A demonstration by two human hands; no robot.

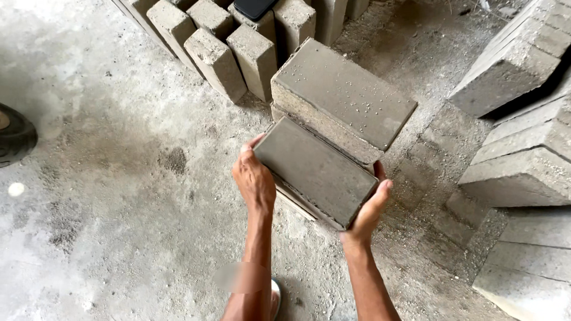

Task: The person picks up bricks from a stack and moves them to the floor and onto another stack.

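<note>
I hold a grey rectangular concrete block [315, 168] between both hands, tilted, above the floor. My left hand [254, 180] grips its left short end. My right hand [369, 209] cups its right lower corner. Just behind it lies another flat grey block [345, 95] with small grains on top, resting on a block beneath it. The block in my hands is close to that stack; I cannot tell whether it touches.
A row of blocks stands on edge [220, 59] at the top, with a dark flat object [254, 8] on them. More blocks are stacked at the right [523, 160]. A dark round object [15, 135] sits at the left edge. The concrete floor [119, 208] is rough.
</note>
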